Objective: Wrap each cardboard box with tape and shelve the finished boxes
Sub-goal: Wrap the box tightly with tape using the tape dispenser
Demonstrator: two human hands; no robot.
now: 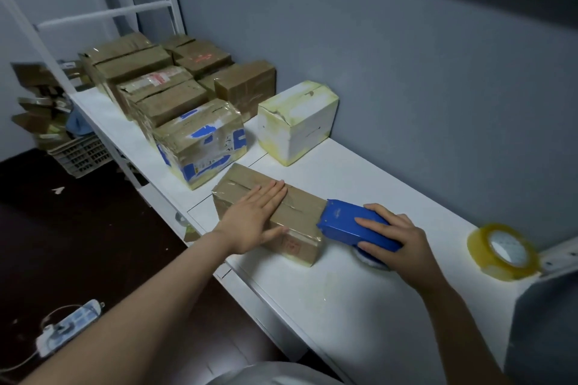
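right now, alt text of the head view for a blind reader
A person's left hand presses flat on a brown cardboard box on a white desk while the right hand grips a blue tape dispenser at its end. Wrapped boxes line the desk behind; a clear tape roll sits far right.

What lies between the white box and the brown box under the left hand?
Head view: only bare tabletop separates the white box from the brown box under the left hand.

Head view, close, downward over desk (359,166)
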